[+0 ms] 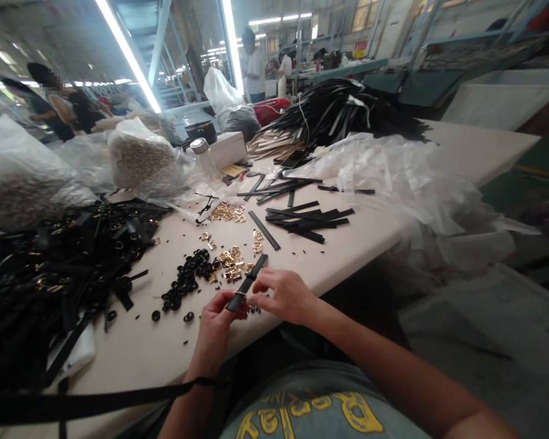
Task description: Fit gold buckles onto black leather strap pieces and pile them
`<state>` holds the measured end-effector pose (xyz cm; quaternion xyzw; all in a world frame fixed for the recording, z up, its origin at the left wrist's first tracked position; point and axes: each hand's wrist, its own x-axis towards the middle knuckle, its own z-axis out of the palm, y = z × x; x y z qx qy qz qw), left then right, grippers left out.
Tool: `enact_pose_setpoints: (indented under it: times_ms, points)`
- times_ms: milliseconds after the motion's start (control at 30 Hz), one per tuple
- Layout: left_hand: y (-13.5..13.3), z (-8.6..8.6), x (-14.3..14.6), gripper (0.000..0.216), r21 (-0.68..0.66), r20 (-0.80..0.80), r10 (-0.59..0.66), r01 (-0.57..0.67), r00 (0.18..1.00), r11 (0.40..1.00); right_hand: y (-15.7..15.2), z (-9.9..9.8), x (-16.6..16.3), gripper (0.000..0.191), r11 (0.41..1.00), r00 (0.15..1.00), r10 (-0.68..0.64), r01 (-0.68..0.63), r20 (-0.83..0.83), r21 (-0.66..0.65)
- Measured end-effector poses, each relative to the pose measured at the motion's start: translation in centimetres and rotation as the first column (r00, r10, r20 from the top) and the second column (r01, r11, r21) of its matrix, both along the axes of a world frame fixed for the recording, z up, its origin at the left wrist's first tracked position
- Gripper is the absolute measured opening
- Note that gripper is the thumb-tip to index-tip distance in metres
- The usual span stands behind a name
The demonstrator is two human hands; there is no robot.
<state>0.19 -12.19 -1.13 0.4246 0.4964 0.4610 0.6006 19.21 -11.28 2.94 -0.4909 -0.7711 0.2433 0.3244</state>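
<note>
A short black strap [258, 267] with a gold buckle [240, 294] on it is held over the table's front edge. My left hand [218, 310] pinches its lower end between thumb and fingers. From the right, my right hand [281, 294] has its bent fingers closed at the strap beside the buckle. A black loop [251, 275] sits around the strap farther up. Just beyond my hands lie loose gold buckles [232, 257], and to their left a heap of small black loops [187, 277].
Cut black strips [308, 218] lie on the table [343, 256]. Finished-looking buckled straps [73, 262] are piled at left, near filled plastic bags [139, 155]. Clear plastic sheeting [393, 171] hangs over the right edge. A bundle of long black strips [343, 113] stands behind. Several people are in the background.
</note>
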Motion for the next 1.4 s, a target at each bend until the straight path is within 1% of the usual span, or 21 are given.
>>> enact_pose_setpoints:
  times_ms: [33,67,133,200,267,367,433,467,533,600,700,767,867,900,967,1033,1100,1167,1267,1333,1400]
  points:
    - [0.0,0.0,0.3,0.021,-0.005,0.009,0.003,-0.002,1.0,1.0,-0.4,-0.5,-0.2,0.019,0.994,0.996,0.03,-0.038,-0.083,-0.098]
    - [-0.1,0.0,0.5,0.021,-0.004,0.008,0.003,-0.003,1.0,1.0,-0.6,-0.9,-0.5,0.02,0.984,0.984,0.042,-0.071,-0.174,-0.163]
    - [-0.3,0.1,1.0,0.021,0.009,-0.011,0.001,-0.001,1.0,1.0,-1.0,-1.7,-0.9,0.023,0.973,0.938,0.006,-0.086,-0.347,-0.213]
    - [-0.4,0.4,1.3,0.021,0.035,-0.038,-0.001,0.003,0.999,0.999,-1.1,-2.2,-1.4,0.027,0.973,0.876,-0.058,-0.057,-0.478,-0.223]
    - [-0.6,0.7,1.6,0.021,0.068,-0.061,-0.01,0.014,0.998,0.998,-1.1,-2.5,-1.9,0.029,0.962,0.794,-0.094,-0.083,-0.601,-0.259]
    - [-0.6,1.1,2.0,0.024,0.104,-0.093,-0.02,0.03,0.995,0.994,-1.2,-2.6,-2.6,0.03,0.919,0.62,-0.142,-0.206,-0.771,-0.335]
    - [-0.6,1.3,2.2,0.024,0.103,-0.125,-0.035,0.048,0.992,0.994,-1.2,-2.6,-2.8,0.03,0.893,0.535,-0.183,-0.261,-0.825,-0.367]
    - [-0.6,1.4,2.4,0.025,0.098,-0.146,-0.048,0.063,0.988,0.993,-1.3,-2.6,-2.9,0.03,0.886,0.517,-0.203,-0.265,-0.832,-0.38]
    - [-0.5,1.5,2.6,0.025,0.083,-0.19,-0.09,0.108,0.978,0.991,-1.2,-2.5,-2.7,0.03,0.877,0.521,-0.241,-0.244,-0.819,-0.413]
    - [-0.5,1.5,2.5,0.025,0.068,-0.224,-0.149,0.168,0.963,0.983,-1.0,-2.4,-2.3,0.031,0.873,0.554,-0.273,-0.201,-0.786,-0.445]
    - [0.2,1.5,1.6,0.027,0.047,-0.251,-0.193,0.211,0.948,0.976,-0.2,-2.3,-1.2,0.03,0.889,0.602,-0.296,-0.11,-0.742,-0.444]
    - [1.1,1.6,0.2,0.029,0.051,-0.284,-0.164,0.186,0.945,0.981,0.4,-2.6,-0.5,0.032,0.894,0.597,-0.315,-0.075,-0.738,-0.442]
    - [3.3,1.8,-2.4,0.028,0.128,-0.398,-0.065,0.125,0.915,0.984,1.3,-3.4,0.4,0.041,0.858,0.542,-0.392,-0.075,-0.743,-0.507]
    - [4.0,2.0,-3.2,0.027,0.172,-0.461,-0.021,0.112,0.887,0.979,1.5,-3.7,0.6,0.044,0.843,0.531,-0.416,-0.078,-0.738,-0.532]
    - [5.6,2.4,-4.6,0.025,0.271,-0.624,0.069,0.133,0.778,0.953,1.7,-4.2,0.8,0.049,0.828,0.536,-0.433,-0.082,-0.725,-0.555]
    - [7.0,2.7,-5.3,0.021,0.344,-0.773,0.145,0.217,0.618,0.913,1.8,-4.4,0.8,0.051,0.827,0.55,-0.424,-0.087,-0.72,-0.555]
    - [8.2,2.8,-5.4,0.019,0.35,-0.867,0.177,0.317,0.466,0.881,1.7,-4.5,0.8,0.052,0.83,0.553,-0.416,-0.092,-0.722,-0.549]
    - [9.1,2.6,-5.1,0.019,0.312,-0.921,0.177,0.385,0.347,0.868,1.6,-4.4,0.8,0.051,0.834,0.555,-0.408,-0.097,-0.725,-0.543]
    - [10.3,2.2,-4.6,0.02,0.275,-0.958,0.204,0.434,0.203,0.858,1.5,-4.3,0.8,0.049,0.842,0.567,-0.387,-0.105,-0.728,-0.529]
    - [11.0,2.0,-4.6,0.019,0.265,-0.964,0.231,0.439,0.13,0.858,1.4,-4.4,0.8,0.048,0.847,0.579,-0.376,-0.102,-0.723,-0.522]
    - [11.5,2.1,-4.8,0.017,0.261,-0.965,0.249,0.421,0.084,0.869,1.3,-4.4,0.8,0.046,0.85,0.587,-0.371,-0.097,-0.72,-0.518]
